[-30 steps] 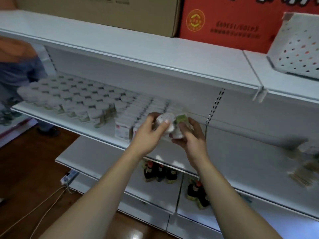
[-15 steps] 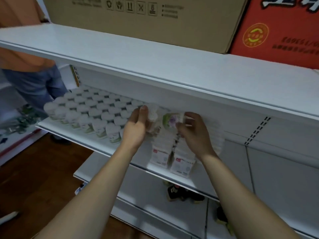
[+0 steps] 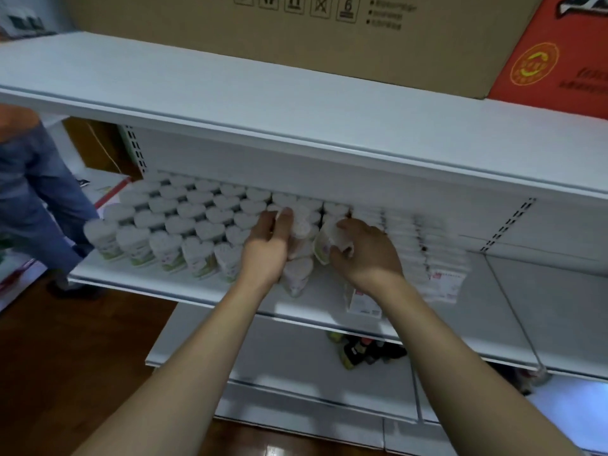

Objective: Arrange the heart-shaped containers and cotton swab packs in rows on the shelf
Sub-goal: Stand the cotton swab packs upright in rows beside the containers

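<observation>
White shelving [image 3: 296,106] (cardboard boxes [image 3: 296,37] above), dark wooden floor [image 3: 82,350]

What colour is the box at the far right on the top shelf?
Red, with a gold round emblem: the box shows best in the head view.

A shop, by the look of it: white metal display shelving [image 3: 296,103] with slotted uprights [image 3: 506,225], one shelf stocked in tight rows with identical heart-shaped containers [image 3: 197,218] beside stacked cotton swab packs [image 3: 441,258]. Shipping cartons [image 3: 296,37] sit on top, and what seem to be bottles [image 3: 358,352], blurred, stand on a lower shelf.
</observation>
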Motion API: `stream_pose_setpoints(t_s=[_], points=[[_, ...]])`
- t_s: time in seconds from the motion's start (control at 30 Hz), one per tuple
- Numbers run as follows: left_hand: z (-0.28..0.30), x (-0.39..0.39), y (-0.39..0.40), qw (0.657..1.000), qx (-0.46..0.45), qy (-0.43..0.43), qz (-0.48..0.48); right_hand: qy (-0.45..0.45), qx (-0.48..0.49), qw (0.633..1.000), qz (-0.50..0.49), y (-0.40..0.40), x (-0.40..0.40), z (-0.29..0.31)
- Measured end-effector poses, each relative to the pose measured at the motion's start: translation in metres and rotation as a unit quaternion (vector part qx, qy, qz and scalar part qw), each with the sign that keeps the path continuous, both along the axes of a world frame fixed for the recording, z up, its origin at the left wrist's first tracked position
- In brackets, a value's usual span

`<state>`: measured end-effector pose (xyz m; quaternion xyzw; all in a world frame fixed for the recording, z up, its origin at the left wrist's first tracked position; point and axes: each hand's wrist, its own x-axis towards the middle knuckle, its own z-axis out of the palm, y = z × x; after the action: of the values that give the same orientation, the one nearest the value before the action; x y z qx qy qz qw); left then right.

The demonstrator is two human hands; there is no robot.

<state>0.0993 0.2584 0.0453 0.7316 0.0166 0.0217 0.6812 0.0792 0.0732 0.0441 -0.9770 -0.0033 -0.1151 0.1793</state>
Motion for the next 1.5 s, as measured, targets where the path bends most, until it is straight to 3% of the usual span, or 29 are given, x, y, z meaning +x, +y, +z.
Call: stream_pose_setpoints(t_s=[0.43,0.57,0.77,0.83,0.9,1.07,1.2,1.27,1.4,1.5], points=[[-0.009,0.011,-0.001,0.999,0.03,-0.011,-0.039,0.063,-0.119,0.991,0.01,0.001,0.009,-0.036],[-0.012,0.011,-0.002,0.998,0.038,-0.012,-0.043,0.03,-0.114,0.993,0.023,0.0,0.009,-0.045],[-0.007,0.009,-0.007,0.996,0.051,-0.031,-0.06,-0.036,-0.064,0.997,0.019,-0.004,0.008,-0.051],[-0.005,0.008,-0.009,0.997,0.026,-0.036,-0.067,-0.078,0.034,0.996,0.022,-0.004,0.002,-0.036],[-0.004,0.011,-0.013,0.996,0.037,-0.039,-0.072,-0.067,0.147,0.986,0.034,-0.001,-0.004,-0.014],[0.004,0.01,-0.027,0.982,0.1,-0.099,-0.124,-0.102,0.188,0.971,0.109,0.011,-0.008,0.01],[0.0,0.012,-0.025,0.993,-0.003,0.013,-0.118,-0.05,0.313,0.946,0.06,-0.003,-0.009,0.012],[-0.003,0.014,-0.022,0.992,-0.007,0.014,-0.127,-0.029,0.357,0.932,0.052,-0.012,-0.011,0.012],[-0.005,0.01,-0.023,0.988,0.063,-0.035,-0.134,-0.025,0.325,0.945,0.031,-0.016,-0.015,0.015],[-0.011,0.011,-0.021,0.984,0.102,-0.054,-0.135,-0.032,0.206,0.978,0.028,-0.019,-0.015,0.015]])
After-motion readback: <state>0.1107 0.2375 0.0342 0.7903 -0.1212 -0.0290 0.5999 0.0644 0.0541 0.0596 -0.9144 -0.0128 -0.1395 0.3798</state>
